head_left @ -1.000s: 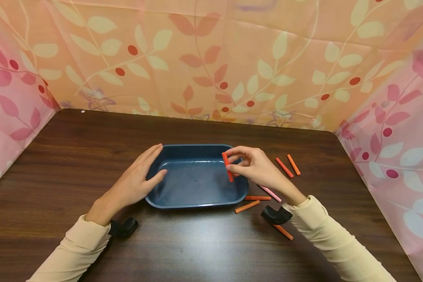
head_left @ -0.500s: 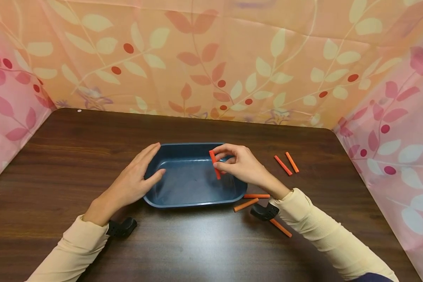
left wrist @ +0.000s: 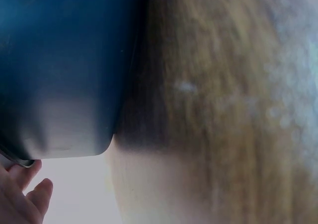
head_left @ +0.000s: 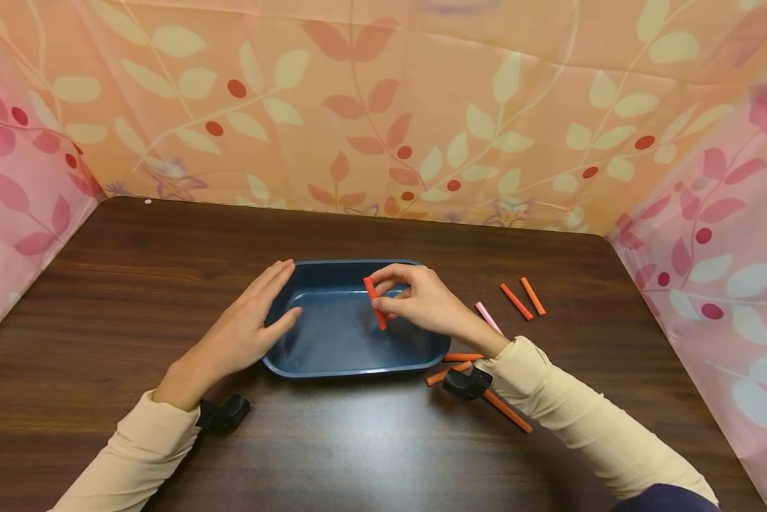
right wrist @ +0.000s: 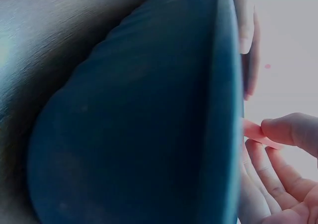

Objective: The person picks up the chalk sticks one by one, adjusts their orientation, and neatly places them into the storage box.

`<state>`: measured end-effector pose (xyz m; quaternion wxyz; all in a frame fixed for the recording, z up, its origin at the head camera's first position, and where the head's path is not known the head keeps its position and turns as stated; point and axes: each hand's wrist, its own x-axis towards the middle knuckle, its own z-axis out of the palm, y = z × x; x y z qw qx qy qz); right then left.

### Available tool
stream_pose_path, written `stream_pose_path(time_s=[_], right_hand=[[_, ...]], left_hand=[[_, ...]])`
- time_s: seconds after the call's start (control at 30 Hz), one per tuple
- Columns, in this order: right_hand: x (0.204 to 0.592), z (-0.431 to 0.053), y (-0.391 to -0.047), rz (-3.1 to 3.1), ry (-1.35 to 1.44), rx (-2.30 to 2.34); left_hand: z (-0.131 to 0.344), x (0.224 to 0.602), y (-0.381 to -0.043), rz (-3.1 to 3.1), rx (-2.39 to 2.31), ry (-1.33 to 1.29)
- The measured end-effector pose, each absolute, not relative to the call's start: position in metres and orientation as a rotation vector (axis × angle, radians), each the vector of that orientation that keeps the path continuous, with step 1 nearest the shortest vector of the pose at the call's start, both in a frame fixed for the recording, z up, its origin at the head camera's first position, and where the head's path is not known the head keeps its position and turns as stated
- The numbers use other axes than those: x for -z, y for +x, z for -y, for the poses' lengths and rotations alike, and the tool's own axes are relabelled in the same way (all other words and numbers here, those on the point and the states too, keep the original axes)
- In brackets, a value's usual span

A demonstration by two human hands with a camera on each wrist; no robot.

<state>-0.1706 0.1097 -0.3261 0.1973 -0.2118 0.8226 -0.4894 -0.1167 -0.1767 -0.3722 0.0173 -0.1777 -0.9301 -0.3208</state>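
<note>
In the head view a dark blue rectangular tray stands mid-table. My left hand rests at its left end, fingers straight along the rim and thumb reaching over the inside. My right hand pinches a short red stick between thumb and fingers, held slanting over the right half of the tray. The right wrist view has the tray's outer wall in front, with the stick under the thumb beyond the rim. The left wrist view shows the tray's side and a few fingertips at its edge.
Right of the tray lie loose sticks: a pink one partly behind the right wrist, a red one and an orange one. Several orange sticks lie near the right cuff. A floral curtain borders the table.
My right hand has moved left with the red stick, from the tray's right end further over its inside. My left hand and the tray have stayed in place.
</note>
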Motion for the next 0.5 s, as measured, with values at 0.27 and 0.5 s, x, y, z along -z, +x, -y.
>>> stream_pose_path(time_s=[0.27, 0.5], right_hand=[[0.321, -0.099, -0.173, -2.306, -0.614, 1.342], [0.322, -0.092, -0.177, -2.277, -0.606, 1.305]], left_hand=[[0.177, 0.373, -0.118, 2.879, 0.98, -0.567], [0.177, 0.373, -0.117, 2.883, 0.98, -0.563]])
